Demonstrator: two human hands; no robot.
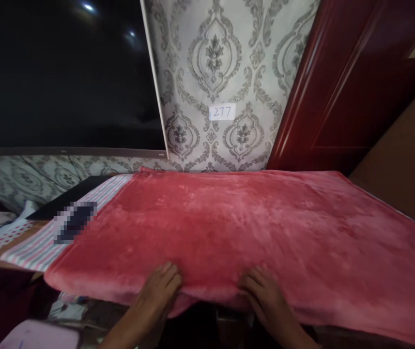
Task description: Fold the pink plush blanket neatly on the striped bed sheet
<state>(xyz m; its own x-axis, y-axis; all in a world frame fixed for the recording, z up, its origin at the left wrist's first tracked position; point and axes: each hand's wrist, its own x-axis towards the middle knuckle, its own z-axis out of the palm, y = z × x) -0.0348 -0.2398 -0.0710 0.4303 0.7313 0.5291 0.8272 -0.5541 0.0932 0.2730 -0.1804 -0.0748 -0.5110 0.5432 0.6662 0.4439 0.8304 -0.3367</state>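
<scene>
A plush coral-red blanket [214, 228] lies spread over a table, its near edge hanging over the front. At that edge, left of the middle, my left hand [161, 286] is closed on the fabric, fingertips on top. Further right along the same edge, my right hand [260, 291] grips the blanket too, with the thumb below the fold. Between the two hands the edge sags a little. Under the blanket's left side a striped cloth [33, 252] shows.
A large dark television screen [65, 77] hangs at the upper left. Patterned wallpaper bears a paper label [222, 112] reading 277. To the right stands a dark red door [352, 87]. A pixelated dark patch [76, 222] covers something on the striped cloth. A pale pink seat [40, 335] is at the lower left.
</scene>
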